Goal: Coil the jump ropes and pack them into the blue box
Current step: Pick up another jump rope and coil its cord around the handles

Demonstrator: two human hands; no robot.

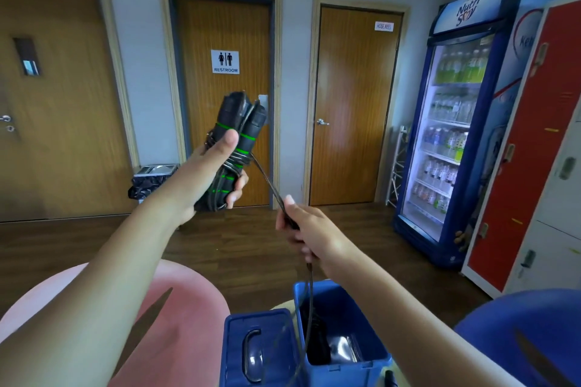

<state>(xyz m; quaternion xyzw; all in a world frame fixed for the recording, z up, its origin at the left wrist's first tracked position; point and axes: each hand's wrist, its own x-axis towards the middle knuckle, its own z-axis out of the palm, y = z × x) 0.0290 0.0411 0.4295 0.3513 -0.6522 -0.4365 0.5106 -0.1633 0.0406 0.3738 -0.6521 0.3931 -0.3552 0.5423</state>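
Coiling step, above the blue box (349, 371): left hand (207, 173) fingers clamp the wrapped jump rope handles (239, 122), right hand (309, 236) fingers pinch the loose cord (267, 179); next, probably more wraps.

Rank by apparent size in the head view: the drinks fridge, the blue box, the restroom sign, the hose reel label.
1. drinks fridge
2. blue box
3. restroom sign
4. hose reel label
The box lies nearest the camera and is cut by the bottom edge, so its place holds only as seen.
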